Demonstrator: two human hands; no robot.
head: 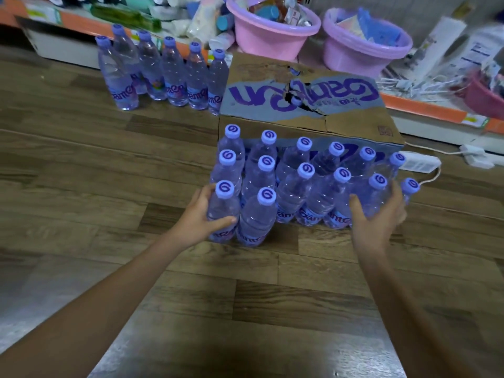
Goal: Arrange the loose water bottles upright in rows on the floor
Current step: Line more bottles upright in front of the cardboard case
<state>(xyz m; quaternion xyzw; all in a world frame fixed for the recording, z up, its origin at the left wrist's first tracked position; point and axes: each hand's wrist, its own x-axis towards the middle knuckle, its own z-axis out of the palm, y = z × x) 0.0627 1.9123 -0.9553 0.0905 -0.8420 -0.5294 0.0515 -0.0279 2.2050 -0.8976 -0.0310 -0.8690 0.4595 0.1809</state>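
Observation:
Several clear water bottles with purple caps stand upright in rows on the wooden floor, against the front of a cardboard box (pixel 305 91). My left hand (pixel 203 214) is wrapped around the front-left bottle (pixel 224 211), thumb in front and fingers behind. My right hand (pixel 377 214) holds the side of a bottle (pixel 375 196) near the right end of the second row, with its fingers spread around it. A lone bottle (pixel 409 188) stands at the far right of the group. A second group of bottles (pixel 163 72) stands upright in a line further back on the left.
Two pink basins (pixel 272 31) full of goods sit on a low orange-edged shelf (pixel 425 107) behind the box. A white power strip (pixel 420 162) with its cable lies on the floor right of the box. Bare floorboards extend to the left and toward me.

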